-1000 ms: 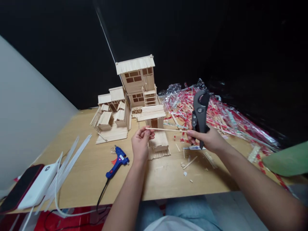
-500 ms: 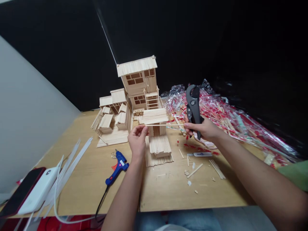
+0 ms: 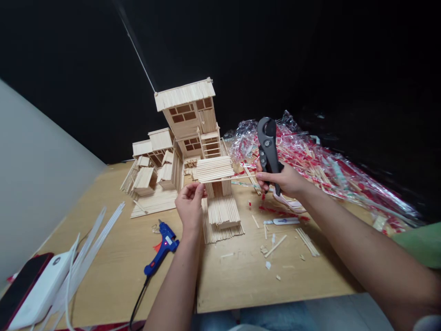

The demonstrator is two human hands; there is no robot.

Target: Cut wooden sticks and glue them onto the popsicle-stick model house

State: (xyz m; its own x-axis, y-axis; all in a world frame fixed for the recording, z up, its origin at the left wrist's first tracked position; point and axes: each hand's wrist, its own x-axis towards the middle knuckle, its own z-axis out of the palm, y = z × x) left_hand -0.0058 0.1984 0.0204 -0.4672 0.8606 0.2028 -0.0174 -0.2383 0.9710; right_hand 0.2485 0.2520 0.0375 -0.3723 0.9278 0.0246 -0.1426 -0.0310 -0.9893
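My left hand [image 3: 190, 202] is closed in a pinch on a thin wooden stick [image 3: 217, 180], which runs rightward just below the front edge of a small stick roof [image 3: 215, 168]. Its right end is hard to make out. In my right hand [image 3: 280, 179] is a black hand cutter [image 3: 268, 143], held upright by the handles with its curved jaw on top. Behind and between my hands stands a model house [image 3: 182, 119] built of wooden sticks, with a tiled-looking roof, windows and a ladder. Its small front porch [image 3: 223, 211] lies right of my left wrist.
A blue glue gun [image 3: 161, 248] with a lit red light lies left of my left forearm. White glue sticks [image 3: 99, 239], a phone [image 3: 24, 285] and a white power bank [image 3: 44, 287] are at far left. Plastic-wrapped sticks [image 3: 330, 170] heap at right. A utility knife [image 3: 282, 221] lies near offcuts.
My view has shifted a little, so everything sits further left. The stick no longer visibly spans to my right hand. Both hands keep their grip.
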